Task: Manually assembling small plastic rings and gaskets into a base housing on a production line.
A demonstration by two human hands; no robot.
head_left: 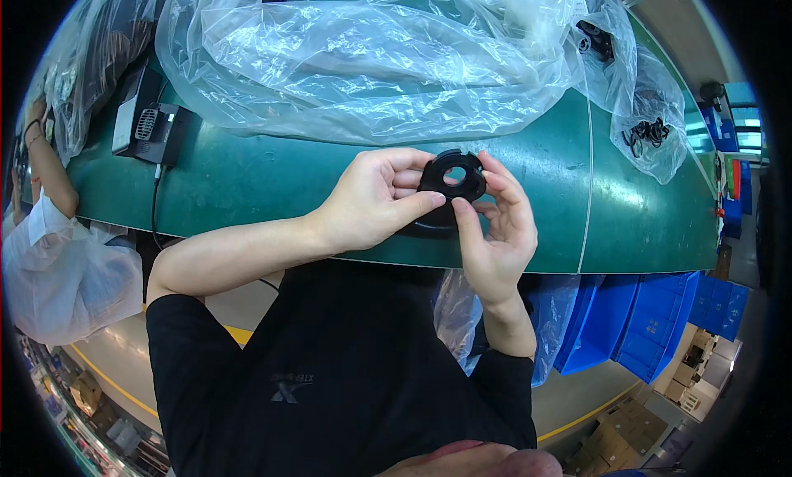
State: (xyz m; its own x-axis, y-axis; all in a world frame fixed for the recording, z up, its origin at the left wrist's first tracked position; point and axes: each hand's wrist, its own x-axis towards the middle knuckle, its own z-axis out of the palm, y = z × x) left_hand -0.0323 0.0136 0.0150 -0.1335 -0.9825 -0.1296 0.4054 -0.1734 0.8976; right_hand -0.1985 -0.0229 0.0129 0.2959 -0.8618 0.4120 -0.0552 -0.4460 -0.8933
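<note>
Inspection step, I judge — both hands hold the black ring (450, 188) above the green table (247, 180). Left hand (371, 201) pinches its edge, right hand (499, 225) cradles it. Next move needs a steady grip — no slipping.

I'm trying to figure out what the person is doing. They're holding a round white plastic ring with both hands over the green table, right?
Almost. The head view shows the round plastic ring is black, not white. The rest is right: the left hand and the right hand both hold it over the green table.
</note>
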